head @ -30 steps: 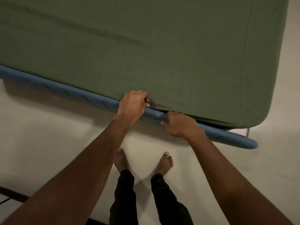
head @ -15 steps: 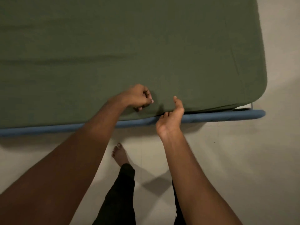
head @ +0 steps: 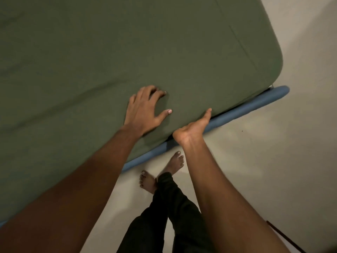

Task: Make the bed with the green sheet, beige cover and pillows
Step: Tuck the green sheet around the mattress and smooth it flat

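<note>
Okay, near to far: 2 bare feet [head: 147, 183], black trousers [head: 164, 216], pale floor [head: 255, 161]. 1 blue bed rail [head: 246, 110] along mattress edge. Right hand [head: 191, 130] at that edge, thumb [head: 207, 114] straight up against sheet side, fingers hidden underneath, so grip cannot tell. Left hand [head: 144, 110] spread wide, fingertips on top. 1 green sheet [head: 109, 52] covers mattress, few shallow creases.

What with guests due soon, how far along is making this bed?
Done: the dark green fabric sheet covers the mattress top and its visible corner. In hand: the left hand presses on it while the right hand works at the sheet's edge above the blue padded bed rail, fingers hidden. Remaining: beige cover and pillows, neither in view.
</note>
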